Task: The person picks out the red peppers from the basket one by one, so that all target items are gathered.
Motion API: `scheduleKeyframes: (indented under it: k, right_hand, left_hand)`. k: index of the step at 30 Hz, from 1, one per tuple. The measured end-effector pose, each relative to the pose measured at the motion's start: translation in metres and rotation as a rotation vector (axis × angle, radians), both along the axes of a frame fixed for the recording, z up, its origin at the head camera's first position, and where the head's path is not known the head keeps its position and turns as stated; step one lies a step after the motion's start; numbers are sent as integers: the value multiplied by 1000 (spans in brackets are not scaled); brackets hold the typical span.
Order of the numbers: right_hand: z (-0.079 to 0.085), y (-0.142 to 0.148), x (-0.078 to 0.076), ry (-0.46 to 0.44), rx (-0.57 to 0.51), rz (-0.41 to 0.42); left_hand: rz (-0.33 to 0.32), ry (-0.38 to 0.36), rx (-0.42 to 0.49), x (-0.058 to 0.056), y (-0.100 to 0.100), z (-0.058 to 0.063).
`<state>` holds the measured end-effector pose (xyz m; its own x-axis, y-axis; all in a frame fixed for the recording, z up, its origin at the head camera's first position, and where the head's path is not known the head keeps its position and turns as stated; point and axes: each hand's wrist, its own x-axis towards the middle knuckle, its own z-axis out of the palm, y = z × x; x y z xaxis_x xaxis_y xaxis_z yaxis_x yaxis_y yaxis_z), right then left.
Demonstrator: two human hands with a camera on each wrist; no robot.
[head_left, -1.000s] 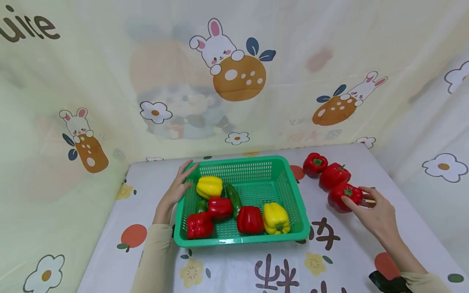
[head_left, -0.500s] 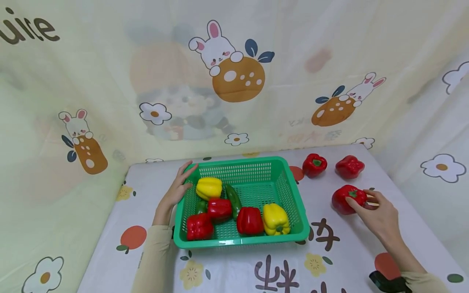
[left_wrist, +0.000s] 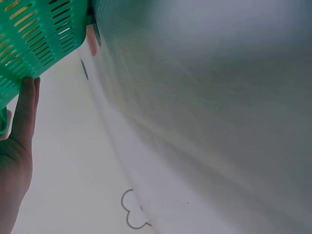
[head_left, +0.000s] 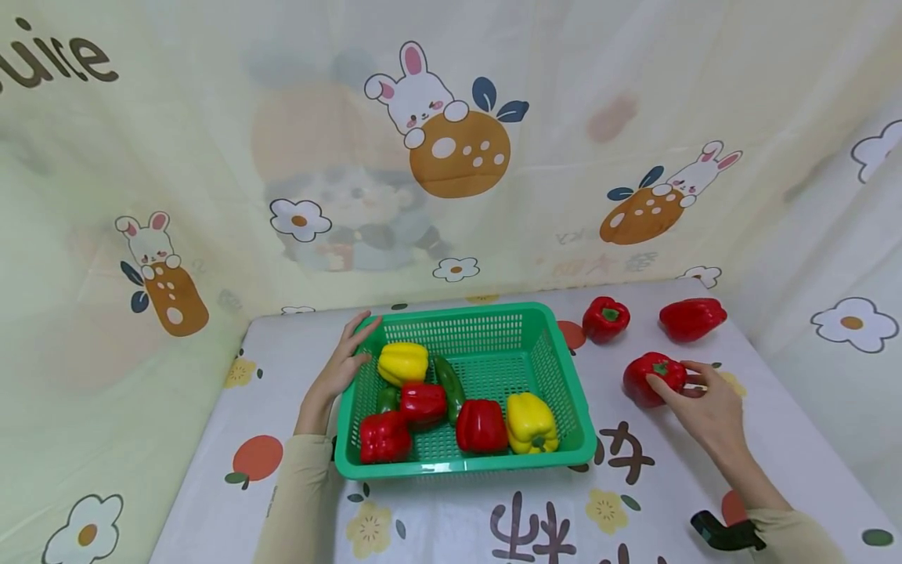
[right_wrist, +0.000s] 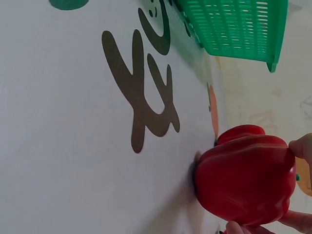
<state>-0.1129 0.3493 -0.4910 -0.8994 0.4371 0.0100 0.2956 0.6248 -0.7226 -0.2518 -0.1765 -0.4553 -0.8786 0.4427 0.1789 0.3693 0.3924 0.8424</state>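
Note:
At the right of the head view, my right hand (head_left: 708, 407) grips a red bell pepper (head_left: 654, 379) by its side, thumb near the green stem. The right wrist view has this bell pepper (right_wrist: 246, 178) up close, fingertips (right_wrist: 302, 146) on its stem end and a shadow on the cloth beside it. My left hand (head_left: 340, 368) holds the left wall of a green plastic basket (head_left: 465, 467). From the left wrist, straight fingers (left_wrist: 24, 109) lie against the basket's outer wall, with the thumb partly hidden behind the rim.
Inside the basket lie several peppers: red ones (head_left: 481, 425), yellow ones (head_left: 532, 423), a long green one (head_left: 449, 386). Two more red bell peppers (head_left: 606, 319) (head_left: 693, 319) lie behind my right hand. A printed curtain (head_left: 550, 227) hangs behind the cloth-covered table (head_left: 437, 525).
The red bell pepper behind my right hand has rolled right, away from the one beside it. My right hand with its pepper moved right, then back left. The left hand and basket stayed still.

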Motion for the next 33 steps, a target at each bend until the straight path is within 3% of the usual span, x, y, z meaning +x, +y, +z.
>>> scheduleKeyframes:
  k: [4,11,17,22,29,33]
  right_hand:
    - [1,-3,-2,-16,19,6]
    - [2,-4,-5,-32,65,25]
    - [2,-7,-5,-27,68,28]
    - [3,-10,-6,-36,80,0]
    - [0,-4,-6,-71,93,-2]
    - [0,2,-8,-109,88,-9]
  left_hand:
    - [4,2,1,-2,0,-3]
    - [27,19,17,-21,-7,-35]
    - [24,30,20,-23,-10,-40]
    - [26,32,20,-23,-9,-37]
    - [3,-11,16,0,0,1]
    - [4,-11,16,0,0,1]
